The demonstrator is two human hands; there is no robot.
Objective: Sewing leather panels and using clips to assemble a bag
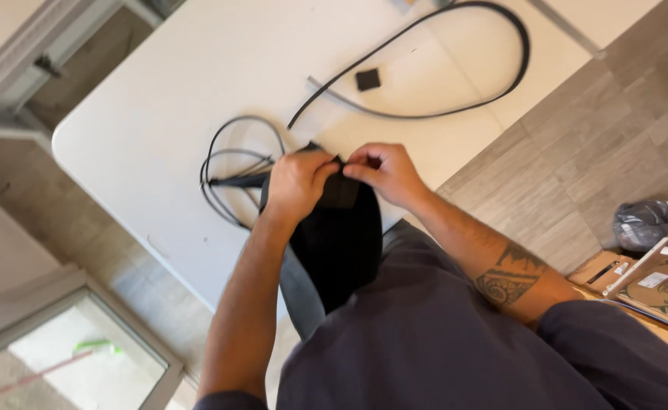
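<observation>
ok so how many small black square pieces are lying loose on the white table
1: the small black square piece lies on the white table inside the long black strip's loop. Others may be hidden under the hands.

Matt black cloth (334, 243) lies on a smooth white plastic table (159, 129)

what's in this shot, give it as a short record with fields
left hand: pinching the top edge of the black fabric
right hand: pinching the same edge, close beside the left
fabric: hangs from the table edge down over the lap
table: white, rounded corner
coiled cable: on the table, just left of the hands
long strip: black, curved, at the far side
small square: black, inside that curve
floor: grey tiles
boxes: at the right edge
</observation>
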